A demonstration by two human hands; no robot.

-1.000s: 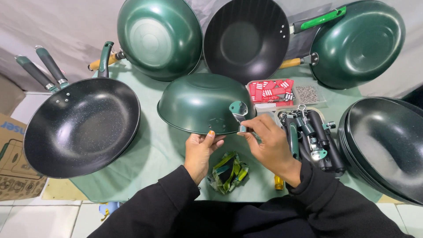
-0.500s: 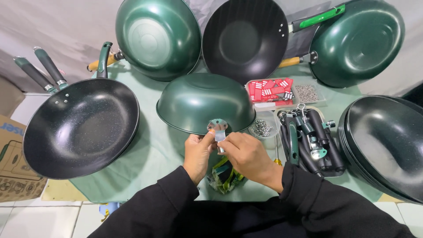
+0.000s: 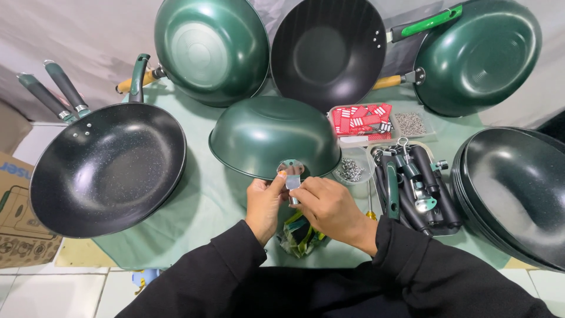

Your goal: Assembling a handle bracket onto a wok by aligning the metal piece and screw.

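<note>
Pale green cloth covers the tabletop (image 3: pixel 206 200), ringed by dark woks against a grey draped backdrop. Both hands, left hand (image 3: pixel 263 203) and right hand (image 3: pixel 332 207), pinch a small metal bracket (image 3: pixel 291 172) at the rim of an upturned green wok (image 3: pixel 273 135).

The lower part of the small metal bracket (image 3: pixel 291 172) is covered by the fingertips of the left hand (image 3: pixel 265 203) and right hand (image 3: pixel 329 209). The green packet (image 3: pixel 301 237) beneath the hands is half hidden by the wrists. To the right of the right hand, the stacked dark pans (image 3: pixel 518 188) are cut off by the frame edge. The contents of the small cup (image 3: pixel 352 171) just beyond the right hand are too small to be told.
</note>
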